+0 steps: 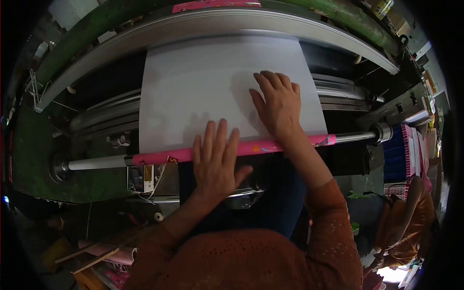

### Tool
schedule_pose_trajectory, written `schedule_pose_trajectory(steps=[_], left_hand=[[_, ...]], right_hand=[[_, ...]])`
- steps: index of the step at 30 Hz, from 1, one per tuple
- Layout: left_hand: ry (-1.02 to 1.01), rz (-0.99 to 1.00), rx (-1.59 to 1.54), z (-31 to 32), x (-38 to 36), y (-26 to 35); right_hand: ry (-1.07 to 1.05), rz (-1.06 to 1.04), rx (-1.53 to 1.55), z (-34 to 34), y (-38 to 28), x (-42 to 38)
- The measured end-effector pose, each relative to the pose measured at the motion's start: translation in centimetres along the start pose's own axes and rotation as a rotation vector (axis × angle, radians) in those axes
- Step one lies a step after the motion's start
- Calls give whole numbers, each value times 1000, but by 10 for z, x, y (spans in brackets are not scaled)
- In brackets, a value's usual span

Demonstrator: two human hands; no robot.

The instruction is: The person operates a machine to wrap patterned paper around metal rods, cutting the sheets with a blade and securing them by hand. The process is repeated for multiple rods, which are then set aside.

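A wide white sheet (203,82) runs down from under a metal crossbar to a pink printed roll (261,146) wound on a shaft in front of me. My left hand (215,162) lies over the roll with its fingers spread, fingertips reaching onto the lower edge of the sheet. Farther up on the right, my right hand (280,104) is over the white sheet with fingers apart and slightly bent, its shadow falling beside it. The right forearm crosses above the roll. Neither hand grips anything.
The shaft (355,137) sits between round end holders. A curved-looking metal crossbar (227,21) and green rollers (343,19) span the far side. A small control box (140,178) is below left. Pink and blue stacks (406,152) stand right, where another person (411,222) is close by.
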State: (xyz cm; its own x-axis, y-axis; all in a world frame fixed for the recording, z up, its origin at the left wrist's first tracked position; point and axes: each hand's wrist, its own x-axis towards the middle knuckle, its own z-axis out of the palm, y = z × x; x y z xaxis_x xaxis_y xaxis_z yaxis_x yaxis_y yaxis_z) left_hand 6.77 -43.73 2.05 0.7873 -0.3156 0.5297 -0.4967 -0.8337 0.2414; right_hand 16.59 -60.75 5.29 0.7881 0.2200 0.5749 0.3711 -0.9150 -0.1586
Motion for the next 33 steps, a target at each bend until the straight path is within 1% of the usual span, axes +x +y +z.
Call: schedule_pose_trajectory(steps=[1,2,3,4,5,6,7,8,9,11,13,14,15,16,17,18,19,20,22,23,24,26,27,29,30,32,33], left_hand=[[7,13,-7,1,11,-2],[-22,-11,57,1,24,-6],[-47,-36,121,2,37,-10],[-40,-28,111,3,49,-15],[10,-5,98,5,59,-20],[60,15,84,5,63,-24],[65,20,78,1,65,-30],[210,68,77,-4,64,-37],[354,119,75,-7,65,-40],[343,137,10,-9,22,-18],[-77,0,-40,5,-5,14],[-77,5,-47,8,1,11],[-52,24,64,10,17,7],[-23,51,177,11,33,3],[-15,65,175,11,47,-1],[65,58,124,9,62,-7],[141,42,74,6,67,-13],[155,37,81,0,65,-18],[384,151,44,-11,52,-27],[365,228,0,-11,33,-23],[336,307,-46,-7,5,-17],[175,436,-120,16,-43,-13],[187,429,-112,28,-63,-15],[-124,286,-111,50,-92,-23],[-103,277,-100,60,-97,-29],[-303,-62,14,73,-104,-43],[-290,-70,19,80,-109,-50]], right_hand=[[72,-32,-24,1,5,8],[144,-65,-50,1,8,13],[154,-65,-66,-6,6,5],[154,-44,-33,-16,-2,-17],[152,-21,0,-25,-11,-41],[73,1,21,-29,-25,-67],[-3,22,46,-29,-34,-85],[-43,51,52,-25,-35,-92],[-39,56,49,-24,-33,-86],[-21,54,-28,-22,-19,-55],[37,85,-24,-11,-14,-30],[69,124,-14,-7,-11,-25],[64,127,-22,-4,-2,-19],[135,88,-8,-3,9,-10],[215,49,5,-4,15,-5],[230,44,2,-11,13,-13],[177,48,16,-20,5,-36],[124,47,30,-27,-5,-59],[-24,60,59,-32,-26,-94],[-39,69,22,-18,-18,-94],[-35,58,29,-18,-16,-84],[79,24,-15,-18,-7,-43],[140,48,-22,-14,-2,-27],[236,15,-51,-11,17,6],[338,19,6,-16,22,23],[482,81,146,-34,27,58],[534,169,227,-50,20,77]])
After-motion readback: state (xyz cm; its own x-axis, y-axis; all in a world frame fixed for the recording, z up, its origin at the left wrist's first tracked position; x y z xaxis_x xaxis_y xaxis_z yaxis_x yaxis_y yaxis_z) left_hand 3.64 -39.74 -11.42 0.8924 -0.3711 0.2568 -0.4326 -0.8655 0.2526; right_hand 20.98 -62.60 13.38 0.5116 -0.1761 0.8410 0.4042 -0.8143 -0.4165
